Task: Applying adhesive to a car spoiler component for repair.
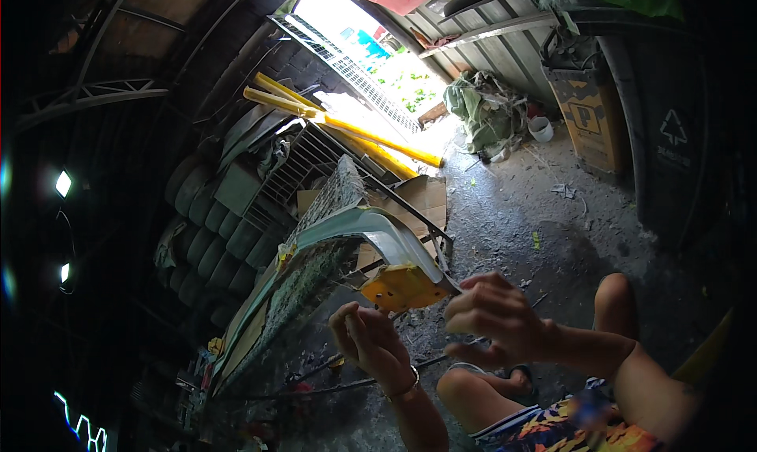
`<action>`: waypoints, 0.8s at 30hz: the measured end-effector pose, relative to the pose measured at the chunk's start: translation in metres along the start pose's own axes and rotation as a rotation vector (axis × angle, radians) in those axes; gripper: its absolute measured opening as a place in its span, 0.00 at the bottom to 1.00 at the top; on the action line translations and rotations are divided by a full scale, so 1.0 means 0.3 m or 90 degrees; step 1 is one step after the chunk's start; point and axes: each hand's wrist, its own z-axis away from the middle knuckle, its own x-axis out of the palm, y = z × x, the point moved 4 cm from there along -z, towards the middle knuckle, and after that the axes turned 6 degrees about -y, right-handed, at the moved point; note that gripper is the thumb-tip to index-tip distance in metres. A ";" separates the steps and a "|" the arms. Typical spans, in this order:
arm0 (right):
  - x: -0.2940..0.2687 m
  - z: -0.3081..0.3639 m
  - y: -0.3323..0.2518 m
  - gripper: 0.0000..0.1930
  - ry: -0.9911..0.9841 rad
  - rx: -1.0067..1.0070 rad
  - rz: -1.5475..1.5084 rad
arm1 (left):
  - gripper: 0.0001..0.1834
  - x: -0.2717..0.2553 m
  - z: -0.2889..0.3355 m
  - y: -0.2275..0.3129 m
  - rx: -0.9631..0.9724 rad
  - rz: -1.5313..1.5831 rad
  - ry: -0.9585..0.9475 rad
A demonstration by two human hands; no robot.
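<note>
A long, pale, curved panel (394, 243) rises from the left and bends toward me, with a yellow plate (406, 288) with small dark holes at its near end. Just below the plate is my left hand (371, 338), its fingertips pinched together by the lower edge. Whatever sits in that pinch is hidden. To the right, my right hand (497, 318) has curled fingers close to the panel's pointed corner, slightly blurred. Its thumb lies lower, and I cannot make out what the fingers hold.
Yellow poles (347, 125) lie across a metal rack (296, 168) near the bright doorway. Stacked dark rounded bundles (209, 223) stand left. Cardboard (422, 204) lies behind the panel. A yellow bin (587, 121), a white bucket (540, 129) and a green cloth heap (473, 113) line the far right.
</note>
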 end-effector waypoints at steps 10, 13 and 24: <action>0.040 0.172 0.047 0.17 0.015 0.410 -0.702 | 0.16 0.186 0.254 0.117 0.294 -0.688 -0.460; 0.183 0.347 0.009 0.23 0.207 0.699 -1.184 | 0.28 0.119 0.369 -0.040 0.216 -0.743 -0.648; 0.146 0.536 0.092 0.19 0.363 0.837 -1.201 | 0.43 0.090 0.235 0.069 0.177 -0.695 -0.536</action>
